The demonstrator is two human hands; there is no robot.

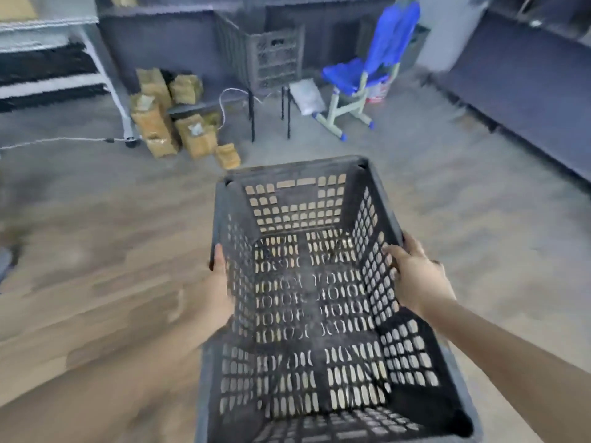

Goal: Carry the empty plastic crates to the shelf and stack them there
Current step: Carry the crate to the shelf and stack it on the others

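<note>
A person carries an empty dark perforated plastic crate (315, 302) above a wood-look floor (96, 251). The left hand (215, 287) grips its left rim; the right hand (415, 278) grips its right rim, thumb inside. Ahead, stacked crates (271, 57) stand near a blue chair (361, 75) and cardboard boxes (172, 119).
</note>
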